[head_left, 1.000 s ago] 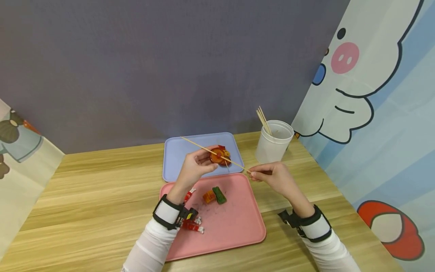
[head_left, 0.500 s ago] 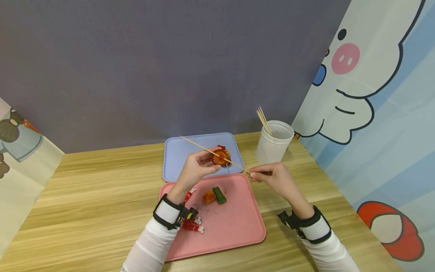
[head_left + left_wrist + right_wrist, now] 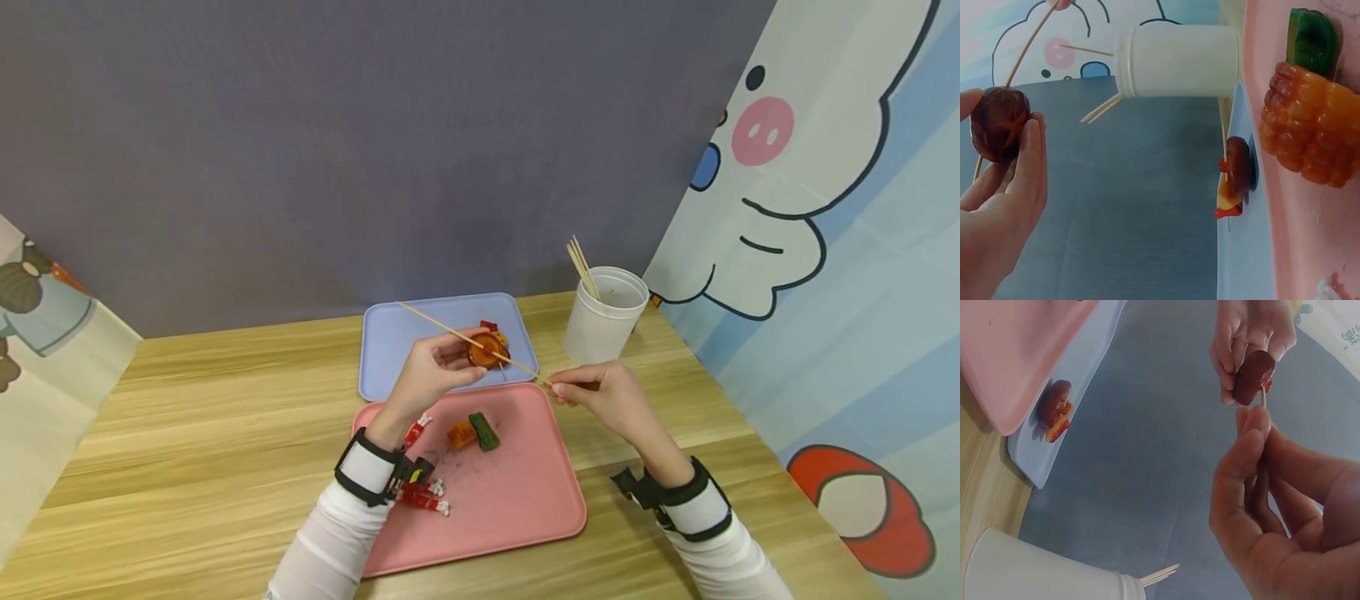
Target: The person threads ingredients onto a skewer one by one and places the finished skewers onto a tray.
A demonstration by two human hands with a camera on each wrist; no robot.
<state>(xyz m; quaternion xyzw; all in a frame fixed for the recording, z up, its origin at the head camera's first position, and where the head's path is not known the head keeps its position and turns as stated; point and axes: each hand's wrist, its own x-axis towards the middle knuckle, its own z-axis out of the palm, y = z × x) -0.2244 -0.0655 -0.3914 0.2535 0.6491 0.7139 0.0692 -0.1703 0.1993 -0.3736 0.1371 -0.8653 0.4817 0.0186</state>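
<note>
My left hand (image 3: 429, 371) holds a toy shiitake mushroom (image 3: 1001, 124), dark brown with a star cut on its cap, between thumb and fingers. A thin wooden skewer (image 3: 435, 318) passes through the mushroom, its far end sticking out to the upper left. At the skewer's near end, the thumb and fingertips of my right hand (image 3: 611, 398) pinch the wood. Both hands are raised, the left one over the trays and the right one beside them. Behind the held mushroom, a skewer loaded with a brown mushroom (image 3: 1239, 165) and red and yellow pieces lies on the blue tray (image 3: 382, 367).
On the pink tray (image 3: 525, 500) lie an orange corn piece (image 3: 461, 434), a green vegetable piece (image 3: 483, 431) and red pieces with white ends (image 3: 423, 500), partly behind the left wrist. A white cup (image 3: 603, 325) with several skewers stands at the back right.
The mushroom and left fingers have shifted very slightly right, toward the right hand. The right hand has dropped very slightly, still pinching the skewer.
</note>
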